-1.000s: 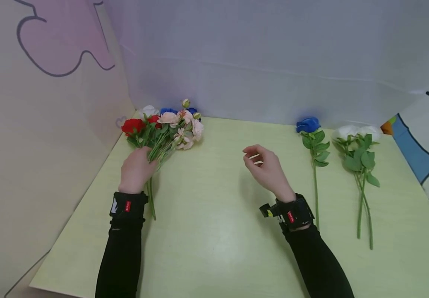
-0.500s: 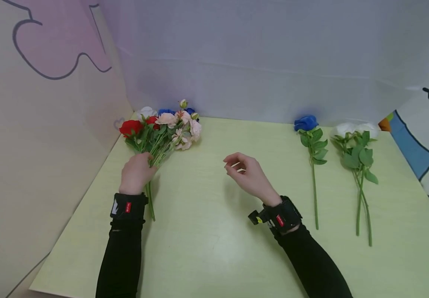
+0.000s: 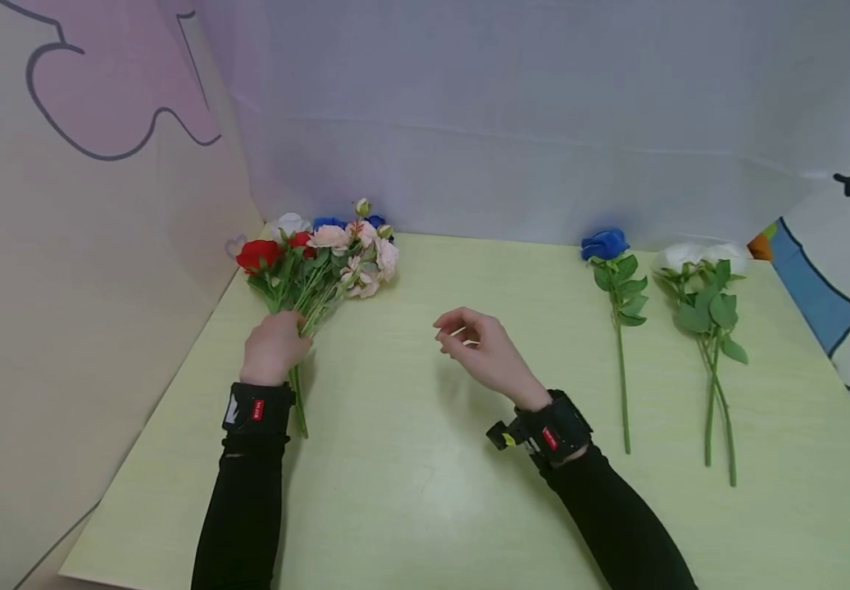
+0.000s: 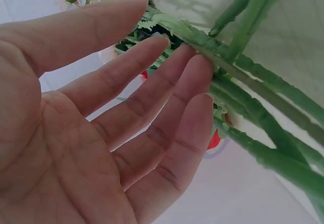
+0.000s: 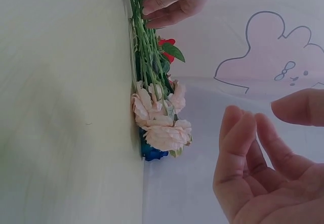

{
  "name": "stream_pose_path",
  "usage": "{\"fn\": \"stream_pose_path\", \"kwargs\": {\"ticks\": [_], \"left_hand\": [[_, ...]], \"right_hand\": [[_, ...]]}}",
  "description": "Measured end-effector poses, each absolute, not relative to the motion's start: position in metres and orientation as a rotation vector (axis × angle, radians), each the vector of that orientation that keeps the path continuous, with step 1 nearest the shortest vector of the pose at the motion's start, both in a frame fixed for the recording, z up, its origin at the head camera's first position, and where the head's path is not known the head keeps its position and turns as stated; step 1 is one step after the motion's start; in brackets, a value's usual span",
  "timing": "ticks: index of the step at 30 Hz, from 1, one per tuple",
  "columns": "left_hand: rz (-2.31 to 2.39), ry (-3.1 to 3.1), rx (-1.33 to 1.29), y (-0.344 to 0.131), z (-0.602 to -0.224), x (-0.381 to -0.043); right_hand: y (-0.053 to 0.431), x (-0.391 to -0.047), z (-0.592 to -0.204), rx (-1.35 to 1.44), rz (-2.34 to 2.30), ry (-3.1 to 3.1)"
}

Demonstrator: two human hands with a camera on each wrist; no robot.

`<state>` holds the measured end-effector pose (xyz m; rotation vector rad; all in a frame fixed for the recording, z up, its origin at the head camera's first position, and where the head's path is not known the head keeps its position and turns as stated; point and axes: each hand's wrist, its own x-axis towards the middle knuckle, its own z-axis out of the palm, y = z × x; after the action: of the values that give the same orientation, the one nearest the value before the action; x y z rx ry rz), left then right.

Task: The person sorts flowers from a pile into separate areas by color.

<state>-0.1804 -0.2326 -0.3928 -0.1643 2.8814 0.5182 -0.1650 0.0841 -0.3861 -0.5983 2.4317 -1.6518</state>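
My left hand (image 3: pixel 273 348) is at the stems of a bunch of artificial flowers at the back left of the table. In the left wrist view its fingers are loosely bent, with fingertips (image 4: pixel 195 107) against the green stems (image 4: pixel 253 77) and the thumb apart from them. The bunch has red roses (image 3: pixel 259 256), pale pink flowers (image 3: pixel 330 238), a white flower (image 3: pixel 292 224) and blue flowers (image 3: pixel 329 223). My right hand (image 3: pixel 485 354) hovers over the middle of the table, fingers loosely curved, with nothing between thumb and fingertips.
At the right of the pale table (image 3: pixel 395 492) lie a blue rose (image 3: pixel 605 244) on a long stem and white roses (image 3: pixel 720 258) with crossed stems. A fabric backdrop (image 3: pixel 513 123) rises behind the table, and a patterned wall (image 3: pixel 100 287) stands at the left.
My right hand has moved left across the table and slightly nearer to me, slowing lately. My left hand has slid slightly toward me along the stems. The flowers look unmoved.
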Motion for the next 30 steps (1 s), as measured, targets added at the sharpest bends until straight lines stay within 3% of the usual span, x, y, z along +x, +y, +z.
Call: {"fn": "stream_pose_path", "kwargs": {"ticks": [30], "left_hand": [[0.478,2.918,-0.215,-0.23,-0.404,-0.188]], "right_hand": [[0.08,-0.167,-0.386,-0.571,-1.627,2.384]]}}
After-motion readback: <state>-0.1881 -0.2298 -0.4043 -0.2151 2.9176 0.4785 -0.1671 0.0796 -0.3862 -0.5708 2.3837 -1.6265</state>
